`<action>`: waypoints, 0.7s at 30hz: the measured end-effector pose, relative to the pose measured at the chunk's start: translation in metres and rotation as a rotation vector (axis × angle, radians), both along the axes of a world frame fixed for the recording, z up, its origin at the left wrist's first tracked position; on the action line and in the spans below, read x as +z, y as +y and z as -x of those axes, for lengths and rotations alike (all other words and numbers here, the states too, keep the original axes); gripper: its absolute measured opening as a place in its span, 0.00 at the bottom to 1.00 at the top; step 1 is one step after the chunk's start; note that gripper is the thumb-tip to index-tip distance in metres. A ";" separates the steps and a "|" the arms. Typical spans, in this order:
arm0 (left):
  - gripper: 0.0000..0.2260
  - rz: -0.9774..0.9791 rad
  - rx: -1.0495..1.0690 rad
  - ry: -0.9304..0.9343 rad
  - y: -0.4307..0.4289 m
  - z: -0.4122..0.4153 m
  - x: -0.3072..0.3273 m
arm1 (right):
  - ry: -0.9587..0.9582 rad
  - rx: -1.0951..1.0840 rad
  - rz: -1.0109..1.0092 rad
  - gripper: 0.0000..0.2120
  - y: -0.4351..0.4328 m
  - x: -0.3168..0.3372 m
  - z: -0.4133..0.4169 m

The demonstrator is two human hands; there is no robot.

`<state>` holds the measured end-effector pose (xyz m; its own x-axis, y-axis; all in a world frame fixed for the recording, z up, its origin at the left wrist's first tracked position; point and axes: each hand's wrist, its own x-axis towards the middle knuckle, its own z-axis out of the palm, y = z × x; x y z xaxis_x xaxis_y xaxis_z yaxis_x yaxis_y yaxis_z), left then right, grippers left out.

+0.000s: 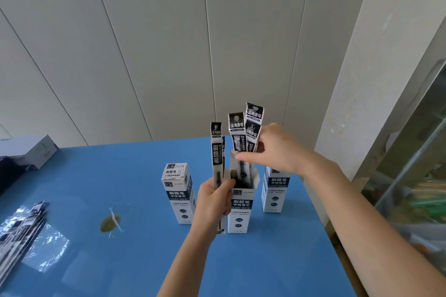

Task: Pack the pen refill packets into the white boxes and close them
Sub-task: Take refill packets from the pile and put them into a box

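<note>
My left hand (214, 198) grips one refill packet (216, 152); my right hand (275, 149) pinches further packets (251, 128), their lower ends hidden inside the open white box (241, 210).

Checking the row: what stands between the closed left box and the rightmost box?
Head view: the open box, refill packets sticking out, gripped by the left hand.

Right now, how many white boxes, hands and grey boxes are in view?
White boxes: 3
Hands, left hand and right hand: 2
Grey box: 1
Total: 6
</note>
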<state>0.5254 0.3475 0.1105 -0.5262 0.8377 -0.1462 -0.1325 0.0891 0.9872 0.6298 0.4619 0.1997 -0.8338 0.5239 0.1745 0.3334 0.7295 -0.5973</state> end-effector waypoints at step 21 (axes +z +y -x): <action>0.17 0.018 0.020 -0.041 -0.001 0.001 0.000 | -0.071 -0.183 -0.069 0.21 -0.006 -0.035 0.007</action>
<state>0.5244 0.3461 0.1100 -0.5357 0.8244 -0.1828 -0.1747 0.1036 0.9792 0.6224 0.4557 0.1645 -0.7370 0.6568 0.1591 0.5040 0.6911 -0.5180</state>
